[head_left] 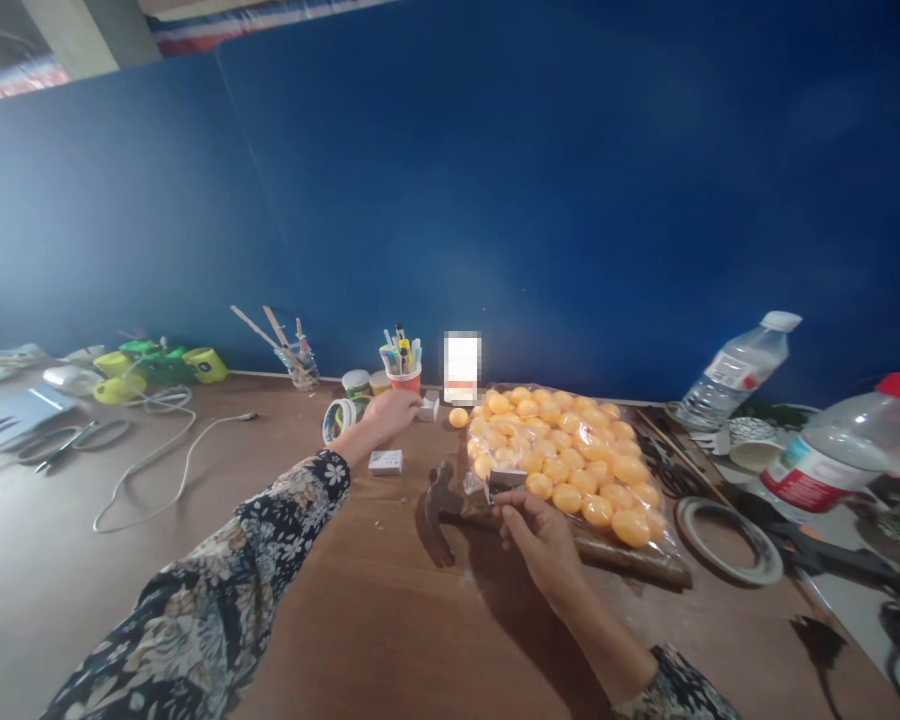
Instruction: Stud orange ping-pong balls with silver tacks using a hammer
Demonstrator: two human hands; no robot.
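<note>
My left hand (391, 410) reaches to the back of the table, its fingers closed at a small white box (430, 407); the grip is partly hidden. Another small white box (385, 462) lies nearer, below my left wrist. My right hand (538, 535) pinches a small flat piece (507, 484), dark on top with a pale edge; its exact kind is unclear. Under that hand a claw hammer (441, 510) lies on the table, its handle running right along a clear bag of orange balls (570, 455). One loose orange ball (458, 418) sits left of the bag.
A cup of pens (404, 375), small jars (355, 383) and a glass of sticks (300, 368) stand along the blue partition (495, 200). Left are a white cable (187, 450) and scissors (82, 440). Right are a tape roll (729, 540) and plastic bottles (742, 370).
</note>
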